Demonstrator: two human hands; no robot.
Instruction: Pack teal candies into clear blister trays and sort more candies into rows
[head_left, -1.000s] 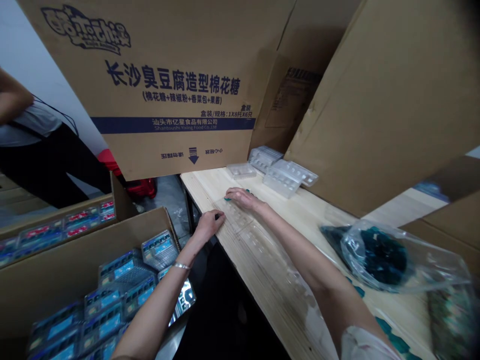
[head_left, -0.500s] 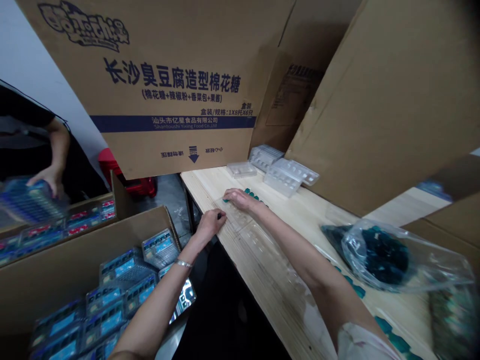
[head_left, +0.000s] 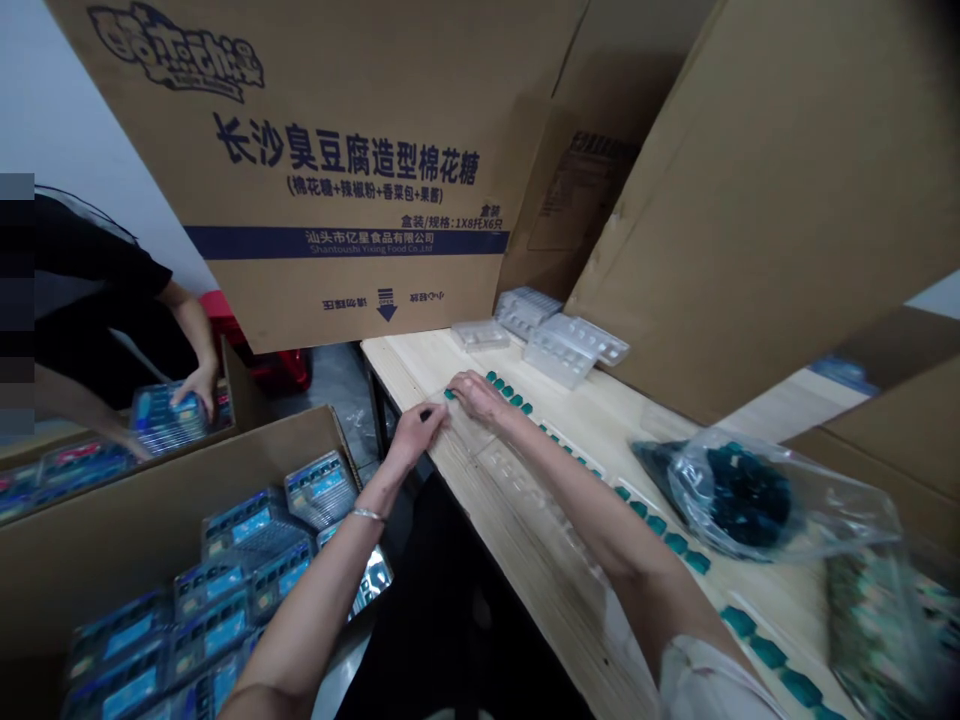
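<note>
My left hand (head_left: 414, 434) is closed at the table's near edge, with a small dark piece (head_left: 426, 414) showing between thumb and fingers. Just beyond it, my right hand (head_left: 478, 396) pinches a small teal piece (head_left: 448, 393) over a clear plastic tray. Further clear trays (head_left: 517, 478) lie in a line along the near side, partly under my right forearm. Rows of teal pieces (head_left: 637, 508) in trays run along the table behind that arm. What the fingertips touch is partly hidden.
A clear bag of teal pieces (head_left: 750, 495) lies on the right. Empty clear trays (head_left: 566, 350) stand at the back beside tall cardboard boxes (head_left: 360, 290). At left, an open carton holds blue packs (head_left: 217, 630); a co-worker's hand (head_left: 196, 388) grips packs over another carton.
The co-worker's hand has moved right and down with the blue packs into the far carton. My hands stay nearly in place at the trays; the view has shifted slightly.
</note>
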